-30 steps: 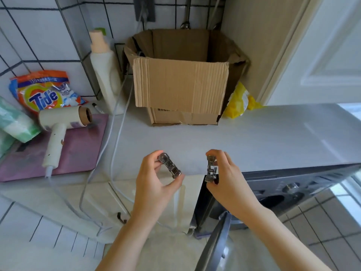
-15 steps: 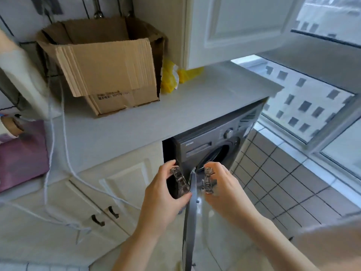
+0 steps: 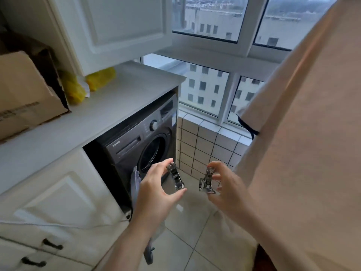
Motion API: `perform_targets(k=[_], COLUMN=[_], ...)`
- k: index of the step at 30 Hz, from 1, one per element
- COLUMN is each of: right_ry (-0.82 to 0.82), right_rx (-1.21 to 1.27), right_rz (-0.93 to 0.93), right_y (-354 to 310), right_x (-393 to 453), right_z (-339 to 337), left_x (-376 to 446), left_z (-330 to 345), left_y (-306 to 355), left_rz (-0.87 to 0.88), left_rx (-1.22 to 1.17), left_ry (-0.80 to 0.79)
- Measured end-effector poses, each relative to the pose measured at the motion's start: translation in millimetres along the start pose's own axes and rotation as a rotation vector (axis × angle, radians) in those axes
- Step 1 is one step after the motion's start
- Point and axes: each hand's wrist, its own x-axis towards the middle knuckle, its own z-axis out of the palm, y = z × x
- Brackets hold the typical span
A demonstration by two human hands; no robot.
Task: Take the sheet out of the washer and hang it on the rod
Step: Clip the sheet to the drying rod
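A pale peach sheet (image 3: 304, 133) hangs down the right side of the head view, filling it from top to bottom. The rod is out of view. My left hand (image 3: 156, 190) pinches a metal clip (image 3: 175, 178) between thumb and fingers. My right hand (image 3: 226, 186) pinches a second metal clip (image 3: 207, 180), close to the sheet's left edge. The dark grey washer (image 3: 136, 141) sits under the counter behind my hands, its door (image 3: 135, 182) swung open toward me and its drum looking dark.
A white counter (image 3: 109, 106) runs over the washer, carrying a cardboard box (image 3: 25, 90) and a yellow bag (image 3: 78, 89). White cabinets (image 3: 58, 208) stand at the left, a tiled ledge (image 3: 205, 141) and large windows (image 3: 211, 20) behind. Pale floor tiles (image 3: 191, 241) lie below.
The view has swung right from the counter to the washer and window. The hanging sheet has come into view at the right. Both hands still hold their clips, now slightly farther apart.
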Motion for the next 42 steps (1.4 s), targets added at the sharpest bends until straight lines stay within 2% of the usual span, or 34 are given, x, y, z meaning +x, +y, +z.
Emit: perform_targets(k=[8,15,20,28,36,42], right_ry=[0.102,0.129,0.172,0.287,0.447,0.557], right_rx=[-0.020,-0.077,-0.120,-0.148,-0.264,-0.333], right_rz=[0.089,0.102,0.113,0.042,-0.102,-0.154], right_y=[85,161,190,198,167,138], right_x=[-85,-152,-175,-168,-138,-110], right_z=[-86,-175,-232,-302,-369,-417], left_x=[-31,-69,-75,-42,6,50], left_z=[96,183,219,237,223,203], left_y=[81,162,210,273,332,367], left_rz=[0.069,0.115,0.165,0.305,0.507,0.623], left_rx=[-0.025,0.002,0.001,-0.013,-0.060,-0.073], left_ry=[-0.097,-0.071,-0.069,-0.108,-0.115,-0.022])
